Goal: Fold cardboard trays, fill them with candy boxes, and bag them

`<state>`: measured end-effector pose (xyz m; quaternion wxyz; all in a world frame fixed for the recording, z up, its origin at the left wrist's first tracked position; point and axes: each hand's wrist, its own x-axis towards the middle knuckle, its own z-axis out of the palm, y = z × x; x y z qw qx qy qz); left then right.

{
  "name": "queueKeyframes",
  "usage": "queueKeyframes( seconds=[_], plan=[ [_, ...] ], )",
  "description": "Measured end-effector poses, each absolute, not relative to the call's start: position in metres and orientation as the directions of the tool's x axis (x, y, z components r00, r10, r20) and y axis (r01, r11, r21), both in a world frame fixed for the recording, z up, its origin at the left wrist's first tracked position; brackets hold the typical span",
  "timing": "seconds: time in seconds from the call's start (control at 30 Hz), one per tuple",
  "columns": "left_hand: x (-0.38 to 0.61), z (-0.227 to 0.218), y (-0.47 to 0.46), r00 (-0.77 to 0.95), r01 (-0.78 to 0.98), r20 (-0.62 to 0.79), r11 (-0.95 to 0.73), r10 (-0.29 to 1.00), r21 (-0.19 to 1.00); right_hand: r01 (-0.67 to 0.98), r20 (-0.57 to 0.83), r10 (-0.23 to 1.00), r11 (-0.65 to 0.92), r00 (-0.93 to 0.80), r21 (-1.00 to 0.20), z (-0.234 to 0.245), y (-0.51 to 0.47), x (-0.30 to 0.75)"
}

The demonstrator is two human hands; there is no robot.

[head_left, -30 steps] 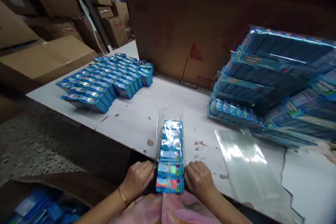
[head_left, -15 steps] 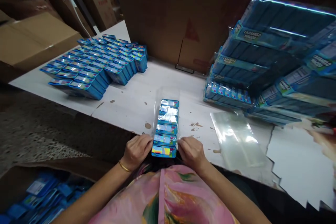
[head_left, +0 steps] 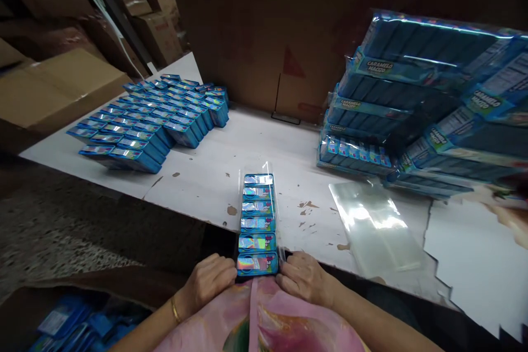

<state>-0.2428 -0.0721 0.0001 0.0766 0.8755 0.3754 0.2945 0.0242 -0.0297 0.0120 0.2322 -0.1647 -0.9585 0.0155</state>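
A row of several small blue packs (head_left: 258, 224) runs away from my body, over the table's front edge. A clear plastic bag (head_left: 259, 167) lies around the row and sticks out past its far end. My left hand (head_left: 215, 275), with a bangle on its wrist, is closed at the near left corner of the row, against the bag's side. At the near right corner my right hand (head_left: 303, 275) is closed on the bag's edge, where a bit of film stands up by the fingers. The fingertips of both hands are partly hidden.
Many blue packs (head_left: 152, 115) stand on the white table (head_left: 223, 176) at left. Wrapped packs (head_left: 379, 104) are stacked at right, beside a pile of flat clear bags (head_left: 373, 228). A carton of blue packs (head_left: 70, 322) sits lower left. Another person's hand (head_left: 509, 217) shows far right.
Both hands have drawn closer to my body, and the bagged row has come with them, further over the table edge. The view has tilted slightly.
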Motion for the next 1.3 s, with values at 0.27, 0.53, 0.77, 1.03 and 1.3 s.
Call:
queueKeyframes(
  seconds=[0.27,0.53,0.77,1.03,1.3],
  plan=[
    [-0.276,-0.009,-0.017,-0.003,0.848,0.464,-0.244,0.886,0.471,0.505,0.426,0.517,0.85,-0.743,-0.15,0.011,0.001,-0.05],
    [-0.316,-0.018,0.011,-0.182,0.885,0.553,-0.11,0.813,0.452,0.457,0.338,0.49,0.871,-0.803,-0.177,0.023,-0.004,-0.132],
    [-0.3,-0.036,-0.027,-0.616,0.268,-0.035,0.251,0.787,0.93,0.339,0.341,0.683,0.656,-0.646,-0.674,0.024,0.026,-0.082],
    [-0.249,-0.063,-0.041,-0.457,-0.588,-0.546,0.222,0.702,0.778,0.564,0.247,0.955,0.296,-0.163,-0.771,0.013,0.152,-0.035],
    [-0.229,-0.081,-0.036,-0.583,-0.525,-0.543,0.229,0.605,0.82,0.347,-0.159,0.946,-0.053,-0.283,-0.936,0.012,0.174,-0.041]
  ],
)
